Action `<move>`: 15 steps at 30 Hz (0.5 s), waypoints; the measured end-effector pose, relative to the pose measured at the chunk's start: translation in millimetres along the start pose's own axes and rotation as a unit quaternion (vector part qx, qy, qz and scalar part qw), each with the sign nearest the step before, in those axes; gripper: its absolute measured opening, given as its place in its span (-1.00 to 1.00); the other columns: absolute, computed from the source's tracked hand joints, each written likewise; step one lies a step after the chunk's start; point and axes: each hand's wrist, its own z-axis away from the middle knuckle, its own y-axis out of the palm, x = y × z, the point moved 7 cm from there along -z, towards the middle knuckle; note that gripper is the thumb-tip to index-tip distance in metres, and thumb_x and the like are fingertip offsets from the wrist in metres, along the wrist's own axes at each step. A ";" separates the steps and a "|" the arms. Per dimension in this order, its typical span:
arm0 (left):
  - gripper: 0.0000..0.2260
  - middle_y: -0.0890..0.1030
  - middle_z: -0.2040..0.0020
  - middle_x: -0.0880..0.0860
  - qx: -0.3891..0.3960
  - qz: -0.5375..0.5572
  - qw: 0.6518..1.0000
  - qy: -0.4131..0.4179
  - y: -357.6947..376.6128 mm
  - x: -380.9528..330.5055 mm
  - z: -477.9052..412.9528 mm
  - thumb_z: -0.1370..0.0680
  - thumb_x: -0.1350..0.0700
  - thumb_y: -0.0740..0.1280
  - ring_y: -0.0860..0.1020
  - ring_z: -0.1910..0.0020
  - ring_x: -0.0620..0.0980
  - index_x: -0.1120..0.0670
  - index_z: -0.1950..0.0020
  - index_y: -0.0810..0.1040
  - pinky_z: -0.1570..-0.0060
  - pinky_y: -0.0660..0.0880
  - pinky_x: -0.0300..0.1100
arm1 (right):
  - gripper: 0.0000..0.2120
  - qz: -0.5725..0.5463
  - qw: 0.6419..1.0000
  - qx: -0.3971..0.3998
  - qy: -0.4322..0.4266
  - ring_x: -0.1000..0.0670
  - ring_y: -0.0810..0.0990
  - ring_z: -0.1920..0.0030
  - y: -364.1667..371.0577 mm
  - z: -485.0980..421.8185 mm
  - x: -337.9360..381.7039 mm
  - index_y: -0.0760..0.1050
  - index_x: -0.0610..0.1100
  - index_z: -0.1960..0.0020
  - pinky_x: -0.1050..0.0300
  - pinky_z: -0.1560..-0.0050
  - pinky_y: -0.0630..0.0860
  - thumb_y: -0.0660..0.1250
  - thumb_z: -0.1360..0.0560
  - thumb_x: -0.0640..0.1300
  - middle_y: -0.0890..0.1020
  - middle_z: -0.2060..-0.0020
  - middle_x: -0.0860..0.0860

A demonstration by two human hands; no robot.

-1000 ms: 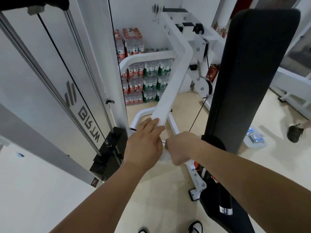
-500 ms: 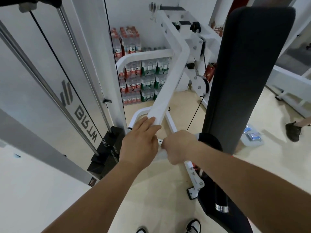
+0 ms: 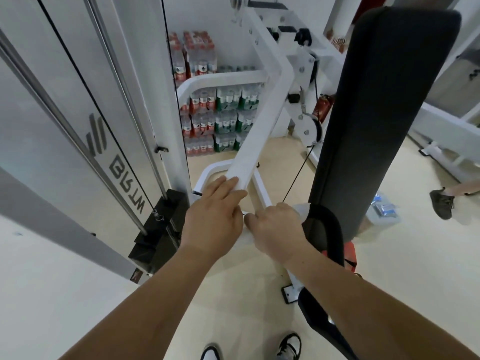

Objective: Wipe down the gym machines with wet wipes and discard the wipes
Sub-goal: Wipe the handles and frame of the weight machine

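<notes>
Over the last second we are seeing very little change: our left hand is still resting flat on the lower end of the white frame bar, fingers laid along it, and our right hand is still closed just beside it. The view is drifting slightly, and the right hand is sitting a touch closer to the black roller pad than before. We are reading this as the wiping stroke lingering on one spot at the bottom of the bar, not advancing along it, so the machine is probably only partly done.

The wet wipe is bunched inside our right hand, with a white corner poking out on the far side next to the roller pad; another pale edge is showing beneath the fist, against the frame. The left hand is holding nothing, only steadying the bar, its fingers nearly touching the right hand's knuckles.

The tall black back pad is standing to the right, seemingly untouched. On the floor beyond it, a blue wipe packet is lying well apart from both hands.
</notes>
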 end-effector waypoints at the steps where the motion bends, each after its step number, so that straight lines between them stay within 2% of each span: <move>1: -0.72 0.53 -0.43 -0.08 -0.002 0.000 1.000 0.001 -0.2 0.3 0.1 -0.56 0.12 0.33 0.36 -0.50 -0.06 -0.07 -0.25 0.62 -0.07 0.63 -0.02 | -0.76 -0.001 0.998 -0.056 0.018 -0.07 0.33 0.53 -0.9 2.5 0.5 0.41 -0.04 0.39 0.14 0.35 0.30 0.43 -0.22 -0.30 0.36 0.55 0.02; 3: -0.72 0.52 -0.43 -0.09 -0.002 0.004 1.000 0.001 0.1 1.9 1.1 -0.56 0.12 0.33 0.36 -0.50 -0.06 -0.07 -0.26 0.62 -0.08 0.62 -0.03 | -0.78 -0.002 0.994 -0.106 0.024 -0.06 0.35 0.48 -0.5 6.5 3.4 0.43 -0.03 0.38 0.11 0.31 0.24 0.35 -0.24 -0.33 0.36 0.53 0.02; 5: -0.72 0.51 -0.44 -0.09 0.001 0.011 1.000 0.002 -0.1 2.7 1.4 -0.57 0.12 0.33 0.34 -0.51 -0.07 -0.07 -0.26 0.62 -0.09 0.62 -0.03 | -0.83 -0.012 0.996 -0.090 -0.014 -0.07 0.40 0.47 -7.8 4.9 -0.6 0.47 -0.04 0.32 0.10 0.32 0.29 0.35 -0.25 -0.30 0.40 0.50 0.03; 7: -0.73 0.51 -0.44 -0.09 0.002 0.017 1.000 0.004 0.0 2.8 1.6 -0.58 0.12 0.33 0.33 -0.52 -0.07 -0.07 -0.26 0.61 -0.10 0.62 -0.02 | -0.87 -0.043 0.998 0.023 -0.034 -0.07 0.52 0.38 -7.3 5.4 -26.7 0.51 -0.02 0.16 0.07 0.27 0.41 0.39 -0.34 -0.21 0.47 0.40 0.05; 9: -0.73 0.50 -0.45 -0.09 0.002 0.016 1.000 0.004 -0.5 2.3 2.2 -0.59 0.13 0.33 0.33 -0.52 -0.07 -0.07 -0.27 0.61 -0.10 0.61 -0.03 | -0.85 -0.058 0.979 0.190 0.049 -0.04 0.57 0.18 -1.6 10.9 -71.2 0.50 0.01 -0.02 0.04 0.11 0.51 0.35 -0.46 -0.10 0.51 0.24 0.07; 10: -0.73 0.50 -0.45 -0.09 0.004 0.013 1.000 0.003 -0.6 1.3 2.3 -0.59 0.12 0.32 0.32 -0.52 -0.08 -0.08 -0.27 0.61 -0.10 0.61 -0.04 | -0.81 -0.083 0.961 0.242 0.106 -0.01 0.58 0.12 0.1 16.0 -89.6 0.52 0.02 -0.07 0.04 0.06 0.55 0.33 -0.46 -0.10 0.54 0.18 0.08; 12: -0.73 0.49 -0.45 -0.11 0.007 0.003 1.000 -0.001 -0.3 -0.1 1.5 -0.60 0.11 0.30 0.31 -0.53 -0.09 -0.09 -0.28 0.60 -0.09 0.61 -0.06 | -0.71 -0.123 0.935 0.281 0.178 0.01 0.60 0.09 3.7 20.8 -106.2 0.58 0.05 -0.13 0.08 0.05 0.59 0.34 -0.42 -0.11 0.60 0.11 0.09; 13: -0.72 0.49 -0.45 -0.11 0.009 -0.002 1.000 -0.004 0.6 -0.4 1.0 -0.60 0.11 0.29 0.30 -0.53 -0.10 -0.09 -0.28 0.60 -0.08 0.62 -0.06 | -0.69 -0.111 0.932 0.294 0.183 0.01 0.61 0.09 3.4 18.4 -104.1 0.59 0.04 -0.15 0.08 0.06 0.59 0.35 -0.41 -0.11 0.61 0.11 0.08; 15: -0.73 0.49 -0.45 -0.12 0.011 -0.008 1.000 -0.011 1.3 0.1 0.8 -0.60 0.11 0.28 0.31 -0.53 -0.09 -0.10 -0.27 0.60 -0.04 0.62 -0.06 | -0.74 -0.036 0.939 0.314 0.139 0.01 0.59 0.15 2.1 8.1 -83.7 0.59 -0.01 -0.14 0.07 0.10 0.54 0.35 -0.45 -0.11 0.57 0.19 0.06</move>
